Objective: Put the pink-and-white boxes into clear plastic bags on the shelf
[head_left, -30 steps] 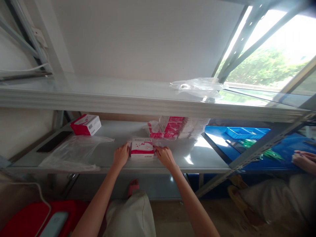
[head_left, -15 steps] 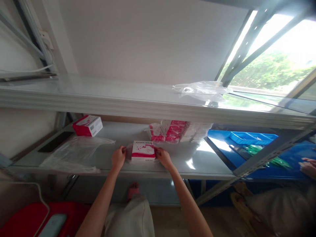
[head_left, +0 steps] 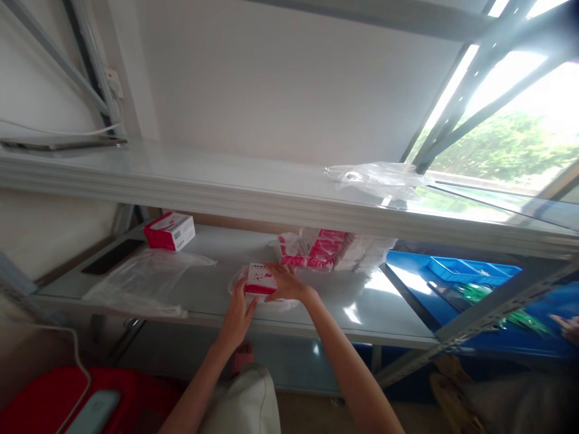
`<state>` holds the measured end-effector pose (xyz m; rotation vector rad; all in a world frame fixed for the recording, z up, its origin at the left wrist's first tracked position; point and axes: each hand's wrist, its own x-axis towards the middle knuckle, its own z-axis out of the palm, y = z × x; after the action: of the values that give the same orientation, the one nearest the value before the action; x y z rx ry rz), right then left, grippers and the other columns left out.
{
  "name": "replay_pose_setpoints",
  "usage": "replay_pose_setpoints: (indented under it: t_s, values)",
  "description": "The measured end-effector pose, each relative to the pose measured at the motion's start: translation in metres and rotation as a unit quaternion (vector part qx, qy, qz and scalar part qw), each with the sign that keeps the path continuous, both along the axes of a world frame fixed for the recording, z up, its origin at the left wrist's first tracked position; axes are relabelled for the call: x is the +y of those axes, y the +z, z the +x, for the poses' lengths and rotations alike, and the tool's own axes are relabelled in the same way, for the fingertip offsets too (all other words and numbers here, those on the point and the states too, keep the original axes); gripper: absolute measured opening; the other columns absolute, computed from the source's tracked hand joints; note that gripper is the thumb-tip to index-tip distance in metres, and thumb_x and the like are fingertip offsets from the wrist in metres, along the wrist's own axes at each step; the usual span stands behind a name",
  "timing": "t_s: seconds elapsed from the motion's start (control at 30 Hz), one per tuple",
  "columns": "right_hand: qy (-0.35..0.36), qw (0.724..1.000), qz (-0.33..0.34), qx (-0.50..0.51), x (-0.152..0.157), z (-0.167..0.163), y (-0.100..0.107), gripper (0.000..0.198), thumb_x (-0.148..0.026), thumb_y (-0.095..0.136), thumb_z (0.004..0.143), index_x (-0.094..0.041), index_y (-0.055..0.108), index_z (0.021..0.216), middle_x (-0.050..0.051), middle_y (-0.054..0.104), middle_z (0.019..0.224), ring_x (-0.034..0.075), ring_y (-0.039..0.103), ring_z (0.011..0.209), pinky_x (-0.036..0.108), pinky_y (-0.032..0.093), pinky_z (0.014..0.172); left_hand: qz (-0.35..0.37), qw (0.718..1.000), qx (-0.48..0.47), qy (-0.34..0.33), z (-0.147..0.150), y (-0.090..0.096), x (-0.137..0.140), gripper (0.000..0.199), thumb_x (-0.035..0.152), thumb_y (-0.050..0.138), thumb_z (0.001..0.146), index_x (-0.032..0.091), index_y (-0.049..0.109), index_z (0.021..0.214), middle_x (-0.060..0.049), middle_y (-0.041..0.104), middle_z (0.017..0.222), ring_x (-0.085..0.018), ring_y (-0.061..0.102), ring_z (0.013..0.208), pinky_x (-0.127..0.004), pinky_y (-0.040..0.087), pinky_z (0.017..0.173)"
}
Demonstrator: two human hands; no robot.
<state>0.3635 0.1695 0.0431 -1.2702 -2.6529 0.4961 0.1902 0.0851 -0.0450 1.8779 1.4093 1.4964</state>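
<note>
A small red-and-white box (head_left: 261,277) rests on the lower grey shelf, with clear plastic bag film (head_left: 284,305) around its edges. My left hand (head_left: 237,310) grips the box's left side, thumb at the near edge. Across its right side and top lies my right hand (head_left: 286,283), fingers bent round it and partly hiding it. Just behind the right hand are several more red-and-white boxes (head_left: 325,248) in clear plastic. Another red-and-white box (head_left: 169,231) stands at the left rear of the shelf, and a flat clear plastic bag (head_left: 149,280) lies in front of it.
A dark flat phone-like slab (head_left: 113,256) lies at the shelf's left. Overhead, the upper shelf (head_left: 217,187) bears more clear plastic (head_left: 375,178). To the right, past a metal post, are a blue divided tray (head_left: 473,269), green packets (head_left: 520,316) and another person's hand (head_left: 567,328).
Both hands have moved in from the plastic at the box's sides onto the box itself. My right hand now covers its right part. The view has shifted slightly.
</note>
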Motion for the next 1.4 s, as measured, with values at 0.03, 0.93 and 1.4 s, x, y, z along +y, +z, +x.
replay_pose_setpoints:
  t_s: [0.03,0.93,1.4]
  values:
    - [0.013,1.0,-0.015,-0.01,0.006,-0.005,0.002,0.113,-0.043,0.084,0.052,-0.026,0.028,0.148,0.013,0.036,0.148,0.037,0.029,0.137,0.054,0.018,0.112,-0.022,1.0,-0.017,-0.006,-0.002,-0.006,0.001,0.052,0.037,0.041,0.095,0.021,0.023,0.141,-0.015,0.034,0.144,-0.025,0.032,0.136,-0.049,0.026,0.113]
    - [-0.155,0.765,-0.306,0.546,-0.001,-0.043,0.05,0.042,-0.043,0.076,0.054,-0.02,0.061,0.086,0.002,0.069,0.079,0.019,0.064,0.068,0.03,0.048,0.06,-0.003,0.988,-0.103,-0.117,0.002,0.038,0.002,0.08,0.039,0.05,0.091,0.025,0.0,0.151,-0.013,0.008,0.158,-0.026,0.017,0.144,-0.051,0.017,0.117]
    - [-0.203,0.751,-0.297,0.554,-0.05,-0.05,0.057,0.041,-0.051,0.065,0.073,-0.023,0.066,0.103,0.006,0.07,0.104,0.024,0.066,0.092,0.031,0.053,0.065,0.0,0.981,-0.185,0.055,0.023,0.086,-0.01,0.097,0.03,0.082,0.063,0.03,0.027,0.143,-0.012,0.043,0.144,-0.035,0.048,0.127,-0.051,0.044,0.101]
